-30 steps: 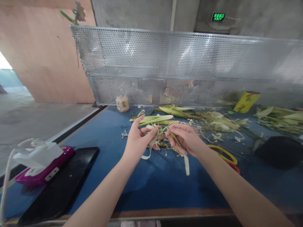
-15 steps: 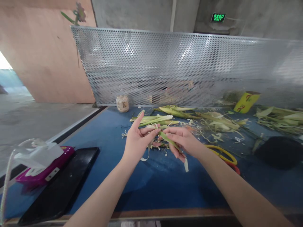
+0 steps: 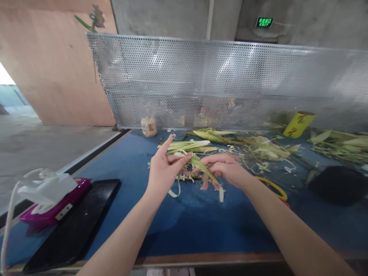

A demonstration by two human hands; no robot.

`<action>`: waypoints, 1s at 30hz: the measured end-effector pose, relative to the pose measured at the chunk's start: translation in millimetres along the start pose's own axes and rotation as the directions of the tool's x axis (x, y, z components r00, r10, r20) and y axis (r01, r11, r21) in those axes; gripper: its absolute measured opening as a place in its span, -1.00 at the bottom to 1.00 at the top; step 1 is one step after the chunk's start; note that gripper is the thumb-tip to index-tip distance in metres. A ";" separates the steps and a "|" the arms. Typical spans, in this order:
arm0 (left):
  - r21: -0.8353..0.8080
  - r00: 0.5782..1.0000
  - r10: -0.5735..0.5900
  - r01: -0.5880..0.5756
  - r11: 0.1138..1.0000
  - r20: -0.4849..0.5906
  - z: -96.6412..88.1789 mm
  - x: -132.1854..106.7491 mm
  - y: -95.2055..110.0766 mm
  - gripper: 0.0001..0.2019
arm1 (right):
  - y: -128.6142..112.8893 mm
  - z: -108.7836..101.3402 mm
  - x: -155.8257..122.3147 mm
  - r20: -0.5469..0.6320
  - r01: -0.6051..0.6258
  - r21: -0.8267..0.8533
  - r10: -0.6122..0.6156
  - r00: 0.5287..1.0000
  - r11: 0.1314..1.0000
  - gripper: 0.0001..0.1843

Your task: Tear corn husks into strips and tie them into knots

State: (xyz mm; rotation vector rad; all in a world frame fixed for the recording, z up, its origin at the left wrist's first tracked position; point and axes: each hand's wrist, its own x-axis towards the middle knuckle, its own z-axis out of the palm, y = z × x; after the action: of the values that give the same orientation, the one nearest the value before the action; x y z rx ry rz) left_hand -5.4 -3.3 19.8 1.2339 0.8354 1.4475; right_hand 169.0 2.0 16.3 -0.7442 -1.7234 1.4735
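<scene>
Above the middle of the table, my left hand (image 3: 164,168) pinches a green corn husk strip (image 3: 203,167) between thumb and fingers, with one finger pointing up. My right hand (image 3: 222,168) is bent around the same strip, its fingertips against it close to the left fingertips; part of the grip is hidden. The strip slants down to the right and ends in a pale, flat tail. A thin white strip (image 3: 178,188) hangs in a curl below my left fingers. Behind the hands lies a bundle of green and white husk strips (image 3: 198,145).
More husks (image 3: 212,136) and shredded scraps (image 3: 266,149) lie at the back. A yellow roll (image 3: 299,124), a wrapped jar (image 3: 148,126), yellow-handled scissors (image 3: 273,186) and a dark round object (image 3: 337,186) surround the work area. At left are a black tray (image 3: 76,226) and purple power strip (image 3: 54,212).
My right hand has turned and its fingers have shifted slightly left, showing more of the green strip. The strip's pale tail has moved a little left and up. My left hand keeps its pinch.
</scene>
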 end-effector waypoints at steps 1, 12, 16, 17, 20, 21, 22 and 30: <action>-0.013 1.000 -0.024 0.024 1.000 0.013 0.2 0.1 -0.5 -0.09 | -0.3 -0.9 -0.2 -0.015 0.042 -0.020 -0.043 0.999 0.999 -0.66; -0.318 0.986 -0.155 0.167 0.933 0.063 3.3 1.7 1.7 -0.41 | 11.9 -2.8 4.8 -0.429 0.051 -0.452 -0.267 0.863 0.891 -0.79; -0.362 0.989 -0.128 0.146 0.921 0.073 2.7 1.5 -0.8 -0.30 | 15.3 7.6 2.5 -0.170 0.093 -0.960 -0.814 0.556 0.264 -0.73; -0.368 0.989 -0.130 0.148 0.918 0.075 2.9 1.3 -0.9 -0.28 | 16.0 11.5 1.9 -0.033 0.121 -0.986 -0.843 0.537 0.116 -0.72; -0.354 0.983 -0.169 0.181 0.918 0.066 3.6 0.5 0.7 -0.31 | 19.1 23.8 1.7 0.278 0.207 -0.959 -0.782 0.557 -0.193 -0.75; -0.337 0.981 -0.183 0.194 0.921 0.066 3.8 0.0 1.4 -0.33 | 20.3 27.3 2.1 0.358 0.226 -0.934 -0.745 0.563 -0.278 -0.76; -0.319 0.979 -0.194 0.204 0.926 0.064 3.9 -0.4 2.1 -0.35 | 21.4 30.2 2.6 0.423 0.239 -0.906 -0.712 0.560 -0.350 -0.77; -0.266 0.981 -0.180 0.195 0.944 0.079 3.8 -1.1 1.6 -0.31 | 24.7 33.7 6.7 0.565 0.179 -0.810 -0.660 0.495 -0.559 -0.87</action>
State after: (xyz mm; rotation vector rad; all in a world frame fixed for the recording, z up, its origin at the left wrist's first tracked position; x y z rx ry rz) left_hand -2.2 -5.1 21.9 0.9551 0.6713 1.3187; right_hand 136.5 -7.0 -9.3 -0.4591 -2.0963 -1.2262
